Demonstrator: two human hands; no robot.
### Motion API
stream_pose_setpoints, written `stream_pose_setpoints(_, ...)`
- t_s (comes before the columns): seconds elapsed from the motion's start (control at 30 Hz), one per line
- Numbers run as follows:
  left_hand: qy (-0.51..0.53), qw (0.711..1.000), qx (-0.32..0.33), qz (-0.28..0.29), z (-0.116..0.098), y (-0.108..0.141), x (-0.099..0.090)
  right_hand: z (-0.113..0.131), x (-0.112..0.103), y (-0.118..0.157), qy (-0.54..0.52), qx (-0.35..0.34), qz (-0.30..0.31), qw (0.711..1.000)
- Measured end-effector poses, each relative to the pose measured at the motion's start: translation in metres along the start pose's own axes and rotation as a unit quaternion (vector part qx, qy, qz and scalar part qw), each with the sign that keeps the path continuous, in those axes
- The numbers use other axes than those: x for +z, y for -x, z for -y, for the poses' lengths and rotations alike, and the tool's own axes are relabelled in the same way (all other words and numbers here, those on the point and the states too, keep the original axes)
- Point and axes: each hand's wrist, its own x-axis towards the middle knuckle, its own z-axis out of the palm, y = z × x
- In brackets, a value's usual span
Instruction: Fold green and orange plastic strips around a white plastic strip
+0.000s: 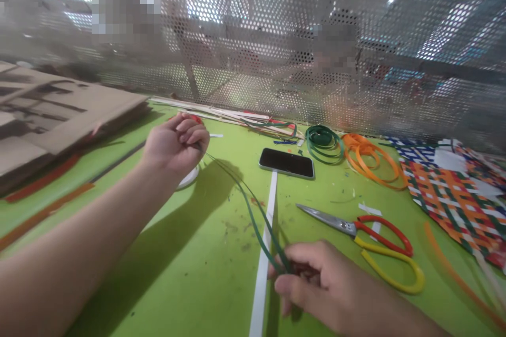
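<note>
Two lengths of thin green strip (pixel 252 211) run between my hands above the table. My left hand (pixel 177 139), raised at the left, is closed in a fist around their far end. Lower down, my right hand (pixel 316 279) pinches the near end between thumb and fingers. A white strip (pixel 261 274) lies flat beneath, passing by my right fingertips and reaching up to a phone (pixel 286 162) with a dark screen. To the right of the phone rests a coil of green strip (pixel 324 143). Scissors (pixel 356 229) with one red and one yellow handle lie beside my right hand.
Orange strip coils (pixel 373 160) and a woven multicoloured piece (pixel 450 189) are at the right. Cardboard (pixel 79 110) is stacked at the left. Pale sticks (pixel 237 114) lie along the back, before a perforated metal screen (pixel 245 37). The tabletop (pixel 169 274) is green.
</note>
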Motion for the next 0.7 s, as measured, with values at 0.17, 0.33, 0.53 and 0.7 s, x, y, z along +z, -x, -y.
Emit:
stream_pose_setpoints(0.17, 0.034, 0.999, -0.009, 0.002, 0.006, 0.002, 0.005, 0.0, -0.002, -0.004, -0.152, 0.037, 0.043, 0.987)
stream_pose_setpoints(0.33, 0.055, 0.997, -0.049, 0.009, 0.012, 0.009, 0.018, -0.004, -0.014, -0.004, -0.161, 0.053, 0.076, 0.983)
stream_pose_setpoints(0.53, -0.036, 0.987, -0.124, 0.096, 0.018, 0.026, 0.036, -0.011, -0.023, -0.001, -0.208, 0.04, 0.063, 0.975)
stream_pose_setpoints(0.7, -0.104, 0.973, -0.131, 0.157, 0.023, 0.027, 0.031, -0.015, -0.031, -0.004, -0.264, -0.035, -0.01, 0.964)
